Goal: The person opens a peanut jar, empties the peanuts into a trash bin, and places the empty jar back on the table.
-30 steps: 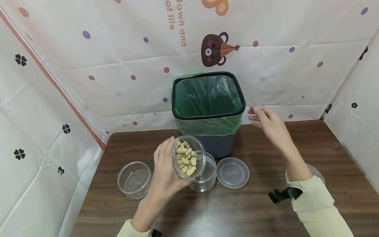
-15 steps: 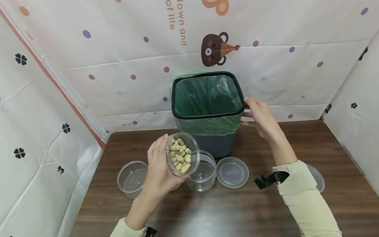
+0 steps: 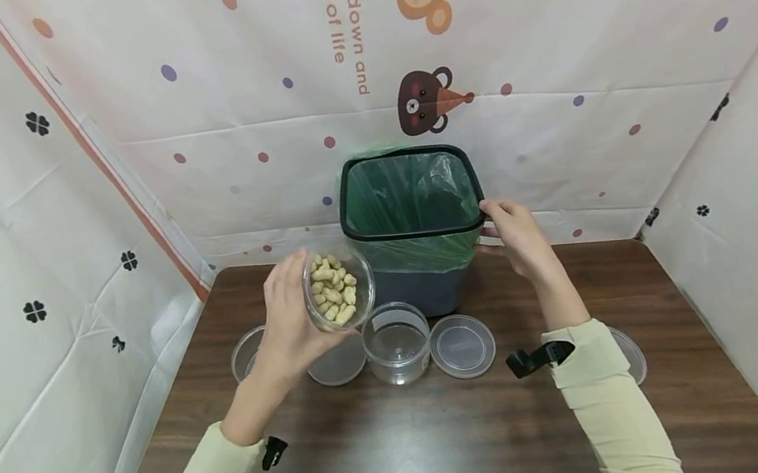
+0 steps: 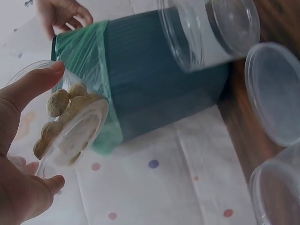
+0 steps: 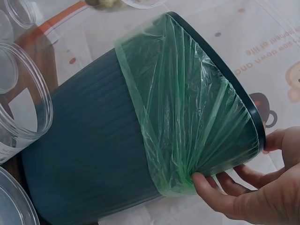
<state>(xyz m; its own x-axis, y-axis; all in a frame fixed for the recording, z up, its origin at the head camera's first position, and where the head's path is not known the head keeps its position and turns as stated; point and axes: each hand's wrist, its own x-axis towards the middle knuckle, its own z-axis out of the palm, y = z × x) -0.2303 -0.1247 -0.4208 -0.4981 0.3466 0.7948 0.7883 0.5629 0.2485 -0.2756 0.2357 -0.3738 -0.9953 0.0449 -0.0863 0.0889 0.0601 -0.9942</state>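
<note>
My left hand [image 3: 286, 320] grips a clear round plastic jar [image 3: 359, 263] from its left side. It is tilted, and shelled-looking brown lumps in the left wrist view match the unshelled peanuts [image 3: 333, 293] seen inside it from above. Behind it stands a dark trash bin [image 3: 422, 290] lined with a green plastic bag [image 5: 173, 103]. The jar is left of the bin's opening, overlapping its front left side in the head view. My right hand [image 3: 524, 240] holds the bin's right side at the black rim, fingertips against the folded-over bag.
An open clear container [image 3: 399, 351] stands before the bin, between two flat round lids, one on the left [image 3: 338, 362] and one on the right [image 3: 463, 346]. Another clear container [image 3: 245, 353] is partly behind my left hand. A further clear lid [image 3: 629, 357] lies beyond my right sleeve. Printed cloth [image 3: 248, 183] surrounds the table.
My left hand has carried the jar of peanuts left and slightly away from me, uncovering the container and left lid. My right hand has moved left onto the bin's rim.
</note>
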